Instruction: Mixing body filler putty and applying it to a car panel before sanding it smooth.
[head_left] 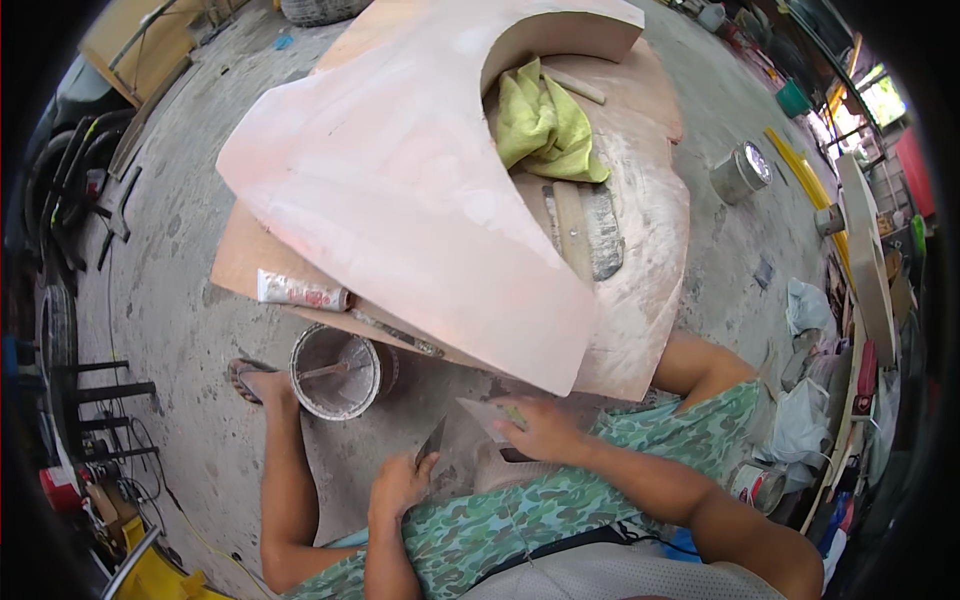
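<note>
My left hand [398,487] grips a putty knife [433,438], its dark pointed blade angled up and to the right. In my right hand [545,430] is a flat, pale spreader [482,416], held a short way from the knife. Both tools are over the floor between my legs, below the near edge of a large car fender [400,190] coated pinkish white. The fender lies on a brown board [650,240]. Left of my hands, an open tin [338,395] coated with grey residue has a stick [325,371] inside.
A white tube [300,291] rests on the board's left edge. Inside the fender's arch lie a yellow-green cloth [540,120] and a sanding block [573,230]. A metal can [741,173] stands at the right. Plastic bags [803,420] and planks line the right side; tires are at the left.
</note>
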